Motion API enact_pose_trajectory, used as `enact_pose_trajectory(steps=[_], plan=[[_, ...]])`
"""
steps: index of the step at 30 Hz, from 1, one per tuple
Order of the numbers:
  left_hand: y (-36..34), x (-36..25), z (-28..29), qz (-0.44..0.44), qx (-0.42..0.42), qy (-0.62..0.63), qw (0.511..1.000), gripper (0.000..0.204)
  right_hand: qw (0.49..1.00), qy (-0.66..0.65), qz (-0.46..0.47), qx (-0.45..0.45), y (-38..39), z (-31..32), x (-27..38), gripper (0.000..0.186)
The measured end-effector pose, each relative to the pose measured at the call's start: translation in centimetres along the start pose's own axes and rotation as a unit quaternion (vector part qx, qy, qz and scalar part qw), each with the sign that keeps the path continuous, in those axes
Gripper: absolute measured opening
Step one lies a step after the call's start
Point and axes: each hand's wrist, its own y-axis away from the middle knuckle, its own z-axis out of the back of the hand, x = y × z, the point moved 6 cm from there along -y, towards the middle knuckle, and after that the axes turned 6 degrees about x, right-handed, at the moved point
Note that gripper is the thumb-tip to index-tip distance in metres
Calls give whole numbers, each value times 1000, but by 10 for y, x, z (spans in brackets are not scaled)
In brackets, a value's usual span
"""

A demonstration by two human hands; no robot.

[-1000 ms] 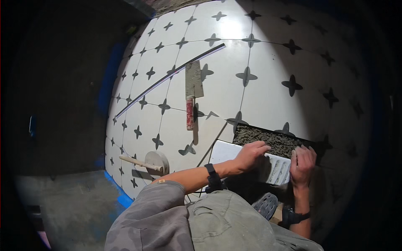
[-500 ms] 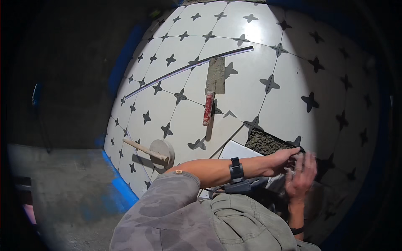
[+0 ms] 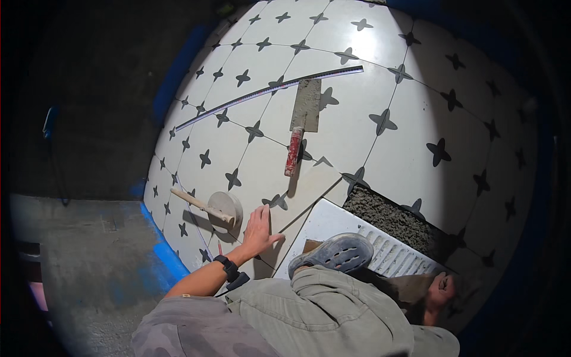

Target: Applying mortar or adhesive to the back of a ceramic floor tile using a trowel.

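Tiled floor [image 3: 348, 89], white with dark stars, mid-view: part-ribbed white slab [image 3: 333, 221]; cut tile [image 3: 309, 193]; ruler [image 3: 256, 95], markings too small to read; left hand [image 3: 257, 233] at the cut tile's edge, fingers together, thumb apart; right hand [image 3: 440, 291] in shadow, fingers' hold impossible to tell.

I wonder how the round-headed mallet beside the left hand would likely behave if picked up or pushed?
The mallet would probably feel head-heavy, since its round head is far bulkier than the slim handle. The handle looks straight and wooden, so likely stiff. A push near its free end might swivel it, as it juts out to one side.
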Motion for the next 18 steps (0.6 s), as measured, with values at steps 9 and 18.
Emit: enact_pose_trajectory(steps=[9,18], plan=[[-16,15,2,-12,10,33,999,103,970,162,-32,177,-21,64,25,61],[30,-19,105,30,54,143,988,84,936,287,-97,179,-8,257,99,31]])
